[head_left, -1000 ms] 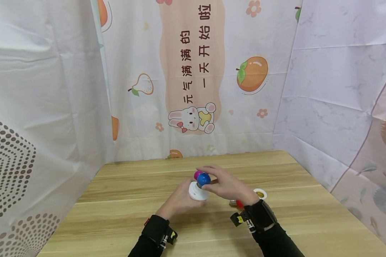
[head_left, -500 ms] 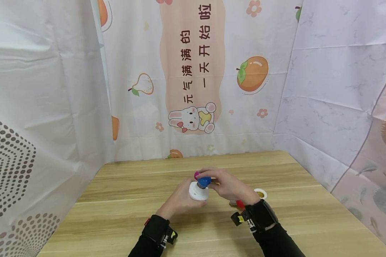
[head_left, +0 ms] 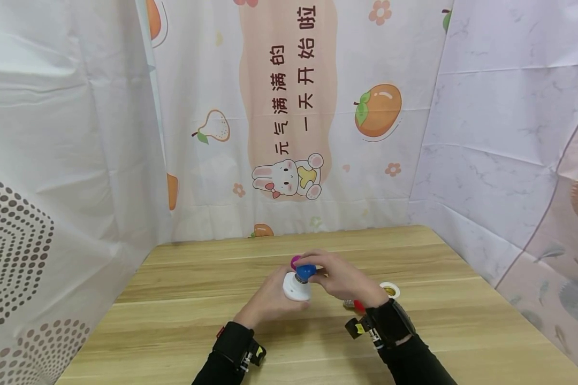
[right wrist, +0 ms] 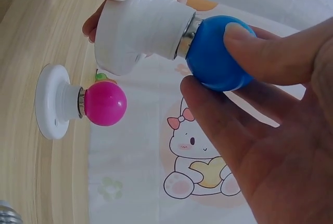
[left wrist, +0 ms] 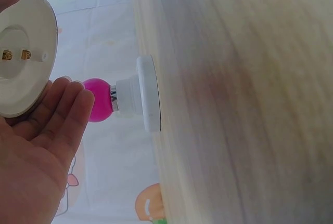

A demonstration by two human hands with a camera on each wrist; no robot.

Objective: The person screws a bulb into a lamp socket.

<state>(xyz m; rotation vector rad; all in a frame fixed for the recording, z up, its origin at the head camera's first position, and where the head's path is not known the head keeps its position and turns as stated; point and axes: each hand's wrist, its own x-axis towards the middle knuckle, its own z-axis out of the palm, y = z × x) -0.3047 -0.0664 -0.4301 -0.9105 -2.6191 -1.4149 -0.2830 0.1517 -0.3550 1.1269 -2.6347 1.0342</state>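
Above the table, my left hand (head_left: 270,300) grips a white lamp socket (head_left: 296,289) by its round base. The left wrist view shows the socket's underside (left wrist: 26,31) with two brass contacts. A blue bulb (right wrist: 216,55) has its metal base partly inside the socket mouth, a silver band still showing. Thumb and fingers of my right hand (head_left: 339,275) pinch the blue glass from the side. Behind them a pink bulb (right wrist: 106,103) stands in a second white socket (right wrist: 52,102) on the table, mostly hidden by my hands in the head view.
Close to my right wrist, a red bulb (head_left: 359,306) with a screw base lies on the wooden table (head_left: 188,315). Beside it is another white socket (head_left: 390,290) with a brass-coloured inside. Printed curtains (head_left: 202,187) stand behind and at both sides.
My right fingers have shifted round the blue bulb and now cover more of its top. My left hand and the socket have stayed nearly in place.
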